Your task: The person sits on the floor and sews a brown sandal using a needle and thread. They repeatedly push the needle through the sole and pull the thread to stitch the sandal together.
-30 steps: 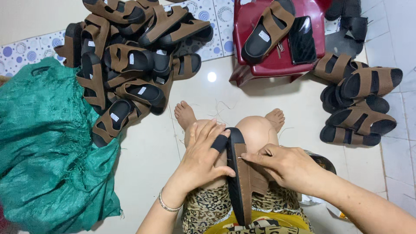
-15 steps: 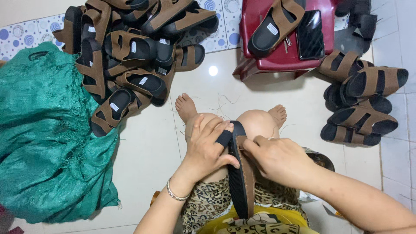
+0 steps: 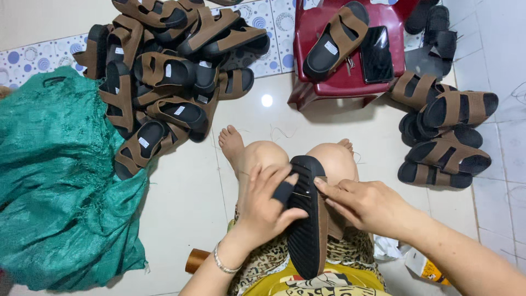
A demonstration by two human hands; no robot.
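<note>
Sandal (image 3: 307, 219) at lower centre now turned sole-up — left hand (image 3: 268, 205) is gripping it, right hand (image 3: 364, 204) is pinching its brown edge.

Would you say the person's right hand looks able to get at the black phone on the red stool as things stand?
Probably yes, though not at once. The right hand is busy on the sandal held over the knees. The phone lies bare on the red stool just beyond the knees, with nothing between but open floor.
</note>
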